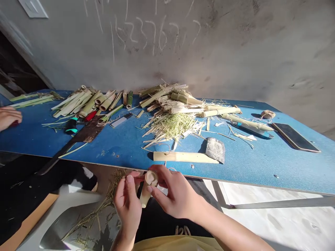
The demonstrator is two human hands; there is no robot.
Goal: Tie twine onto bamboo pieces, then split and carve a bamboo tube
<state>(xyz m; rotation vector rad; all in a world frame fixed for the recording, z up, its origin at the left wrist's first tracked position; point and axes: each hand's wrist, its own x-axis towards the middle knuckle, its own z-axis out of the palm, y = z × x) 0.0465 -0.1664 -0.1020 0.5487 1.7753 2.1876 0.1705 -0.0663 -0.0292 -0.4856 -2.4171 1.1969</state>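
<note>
Your left hand (128, 204) and right hand (176, 195) meet just below the near edge of the counter (261, 169), over your lap, with a short bamboo piece (147, 190) held between them. The left fingers curl round its lower part, thumb lying alongside. The right thumb and forefinger pinch its upper end, whose cut face is turned towards you. Both hands grip only the piece; neither holds a tool.

This looks like checking or turning the piece between bouts of shaping: you seem to be looking at the cut end. If it needs more smoothing, the grey block (215, 149) sits on the counter just beyond your right hand, touching the end of a flat strip (183, 157). Keep the left grip firm and free the right hand to reach it. The blue-handled knife (255, 130) lies farther off to the right, near the phone (295, 137).

Shavings (171, 126) are heaped at the middle of the counter, and a long blade (86, 134) lies left of them. Another person's hand (9, 118) rests at the far left edge, well apart from yours.
</note>
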